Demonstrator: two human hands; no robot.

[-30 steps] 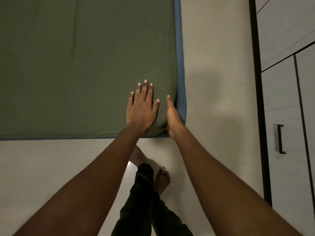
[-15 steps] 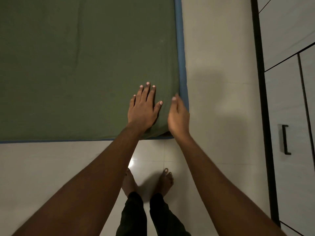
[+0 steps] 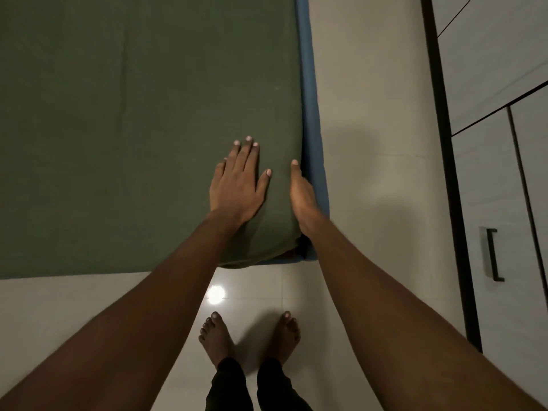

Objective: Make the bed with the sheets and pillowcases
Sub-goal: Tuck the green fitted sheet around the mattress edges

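Observation:
A dark green sheet covers the mattress, whose blue side shows along the right edge. My left hand lies flat on the sheet near the near-right corner, fingers straight. My right hand sits at the mattress's right edge beside that corner, thumb on top of the sheet; its fingers go down the side and are hidden. At the corner the sheet bunches loosely over the blue mattress side. No pillowcases are in view.
Pale tiled floor runs along the right of the bed and in front of it, where my bare feet stand. A wardrobe with a dark frame and a black handle lines the right side.
My right hand has slid from on top of the corner to the mattress's right edge, fingers down the side. The left hand stays flat. My feet have stepped back from the bed.

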